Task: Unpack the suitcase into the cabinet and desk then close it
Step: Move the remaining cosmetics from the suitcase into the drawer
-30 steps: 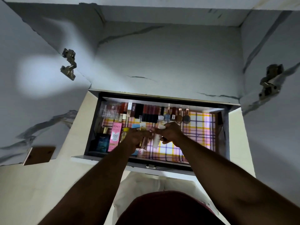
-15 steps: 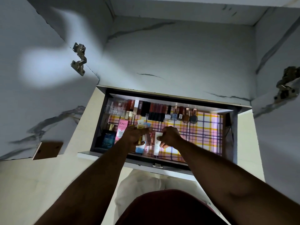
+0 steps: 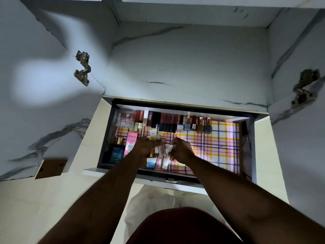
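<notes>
A marble-patterned cabinet (image 3: 184,64) is standing open, its doors swung out to the left and right on metal hinges (image 3: 82,70). Below it a dark drawer (image 3: 246,152) is sitting pulled out toward the person, lined with a plaid sheet (image 3: 219,148) in pink, yellow and purple. Along the far wall of the drawer a row of lipsticks and nail polish bottles (image 3: 175,122) is lying side by side. At the near left a blue perfume bottle (image 3: 116,152) is lying just beside a pink Pond's BB cream box (image 3: 131,143). In the middle of the drawer, a cluster of small cosmetic tubes (image 3: 159,161) is lying next to the pink box. The left hand (image 3: 148,147) is curling its fingers around several of these small tubes and bottles. The right hand (image 3: 181,149) is pinching a white tube (image 3: 168,150) at the cluster's right edge, fingers bent and close together
</notes>
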